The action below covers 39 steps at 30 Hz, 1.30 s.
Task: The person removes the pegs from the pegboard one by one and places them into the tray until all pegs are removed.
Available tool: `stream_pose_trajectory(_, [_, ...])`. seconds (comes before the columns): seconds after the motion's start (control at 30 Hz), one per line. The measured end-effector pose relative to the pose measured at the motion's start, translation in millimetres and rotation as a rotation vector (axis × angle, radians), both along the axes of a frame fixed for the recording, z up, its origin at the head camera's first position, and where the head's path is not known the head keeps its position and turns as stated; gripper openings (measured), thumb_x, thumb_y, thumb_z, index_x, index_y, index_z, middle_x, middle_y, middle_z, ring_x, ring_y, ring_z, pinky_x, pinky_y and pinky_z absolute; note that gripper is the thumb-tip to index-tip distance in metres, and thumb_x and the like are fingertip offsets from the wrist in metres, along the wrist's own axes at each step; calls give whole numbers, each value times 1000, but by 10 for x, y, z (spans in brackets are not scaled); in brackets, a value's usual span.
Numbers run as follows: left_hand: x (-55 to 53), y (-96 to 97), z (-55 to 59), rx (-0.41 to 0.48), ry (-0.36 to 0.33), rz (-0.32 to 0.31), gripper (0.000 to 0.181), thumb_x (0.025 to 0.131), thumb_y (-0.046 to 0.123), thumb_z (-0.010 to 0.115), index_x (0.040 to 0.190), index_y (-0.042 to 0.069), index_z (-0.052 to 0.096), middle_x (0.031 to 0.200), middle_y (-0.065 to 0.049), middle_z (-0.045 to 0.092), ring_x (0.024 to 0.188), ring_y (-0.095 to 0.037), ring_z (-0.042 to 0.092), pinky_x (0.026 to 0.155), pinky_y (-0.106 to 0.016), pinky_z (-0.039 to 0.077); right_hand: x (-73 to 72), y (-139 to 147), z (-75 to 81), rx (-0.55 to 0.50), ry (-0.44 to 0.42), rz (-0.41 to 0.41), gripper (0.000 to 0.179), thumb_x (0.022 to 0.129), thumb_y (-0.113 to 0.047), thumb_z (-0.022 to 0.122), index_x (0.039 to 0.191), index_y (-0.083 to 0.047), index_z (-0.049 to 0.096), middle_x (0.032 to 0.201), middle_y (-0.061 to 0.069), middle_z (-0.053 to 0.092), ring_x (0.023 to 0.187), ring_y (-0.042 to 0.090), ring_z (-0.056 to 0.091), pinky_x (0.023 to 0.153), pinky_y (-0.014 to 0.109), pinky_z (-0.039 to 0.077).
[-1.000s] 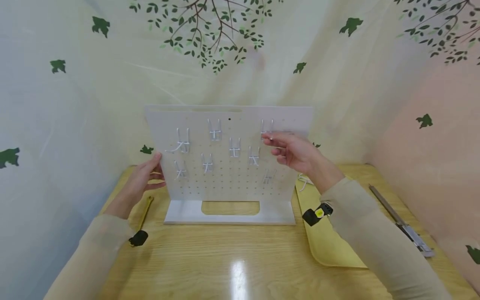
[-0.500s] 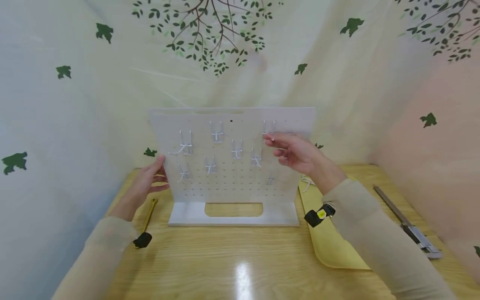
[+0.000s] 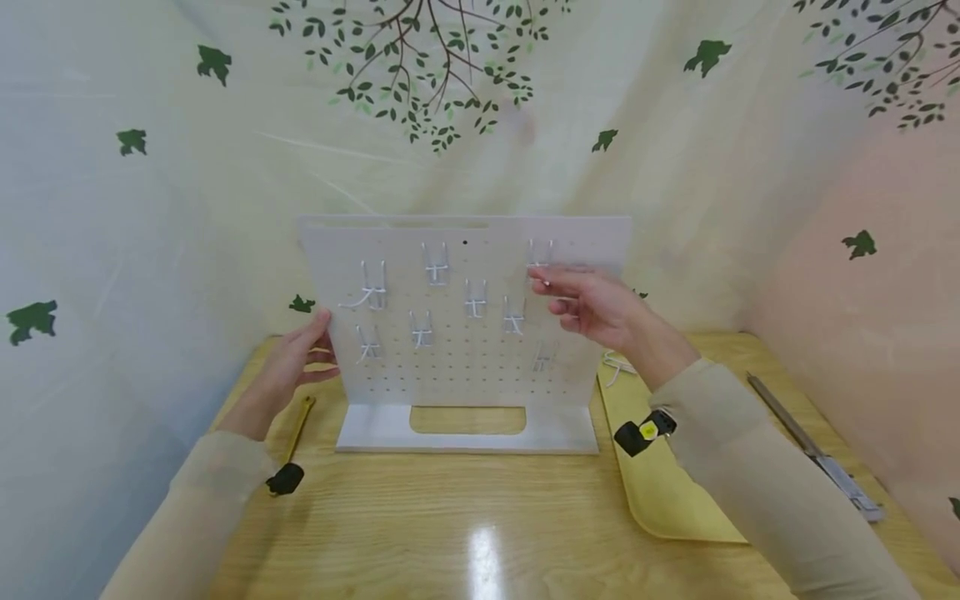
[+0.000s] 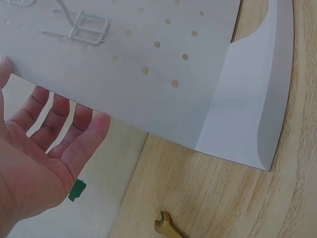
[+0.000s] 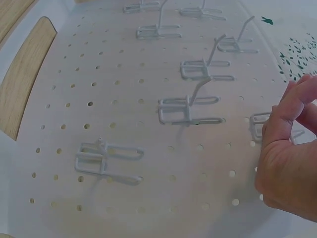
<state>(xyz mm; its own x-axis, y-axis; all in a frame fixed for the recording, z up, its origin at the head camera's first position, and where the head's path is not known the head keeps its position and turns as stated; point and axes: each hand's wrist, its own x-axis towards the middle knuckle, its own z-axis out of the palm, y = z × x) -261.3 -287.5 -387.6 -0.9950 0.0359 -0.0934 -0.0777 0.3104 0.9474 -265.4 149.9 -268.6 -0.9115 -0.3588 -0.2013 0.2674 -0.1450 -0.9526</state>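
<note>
A white pegboard point(image 3: 480, 379) on a flat base stands upright on the table, with several white wire hooks on it. My left hand point(image 3: 288, 367) grips its left side edge; in the left wrist view the fingers point(image 4: 59, 106) reach behind that edge. Up at the board's right, my right hand point(image 3: 592, 308) pinches a wire hook point(image 3: 540, 265) set against the holes, and a white tip pokes out between thumb and fingers. In the right wrist view, that hand point(image 5: 292, 153) covers much of this hook. Nearby, another hook point(image 5: 198, 70) juts from the board.
A yellow tray point(image 3: 678, 492) lies right of the board, with loose white hooks point(image 3: 618, 364) at its far end. Beyond it rests a long grey caliper-like tool point(image 3: 817, 454). A brass-coloured wrench point(image 3: 302, 423) lies by my left wrist. Printed cloth point(image 3: 637, 183) hangs behind.
The whole head view has shifted slightly, moving the board a little right and down in the picture. Both hands keep their places on the board and the hook.
</note>
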Motion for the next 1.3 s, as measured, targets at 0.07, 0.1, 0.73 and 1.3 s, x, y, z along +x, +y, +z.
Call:
stream_pose_trajectory(0.07, [-5, -3, -12, -3, -1, -6, 82, 95, 75, 38, 127, 0, 52, 123, -18, 53, 108, -29, 58, 94, -45, 56, 10, -4, 11, 4, 9, 3, 36, 100, -22, 68, 131, -4, 64, 102, 4, 72, 64, 12, 61, 54, 19, 50])
stream_pose_trajectory(0.1, [-6, -4, -14, -6, -1, -10, 82, 96, 74, 38, 128, 0, 52, 124, -18, 53, 109, -29, 58, 94, -45, 55, 14, -4, 18, 6, 16, 8, 37, 99, -22, 68, 131, -3, 63, 102, 4, 73, 63, 12, 61, 54, 19, 51])
stream_pose_trajectory(0.73, [-39, 6, -37, -10, 8, -28, 82, 96, 75, 38, 128, 0, 52, 123, -18, 54, 109, -31, 59, 92, -41, 57, 309, 555, 41, 59, 183, -3, 29, 101, -22, 66, 120, -3, 57, 101, 5, 73, 71, 16, 68, 59, 24, 55])
stream_pose_trajectory(1.3, [16, -6, -19, 12, 22, -12, 80, 97, 72, 39, 128, -1, 53, 120, -17, 55, 106, -29, 60, 91, -43, 57, 366, 1325, -437, -100, 226, -167, 9, 104, -13, 59, 104, -14, 68, 101, -1, 71, 78, 15, 73, 59, 26, 58])
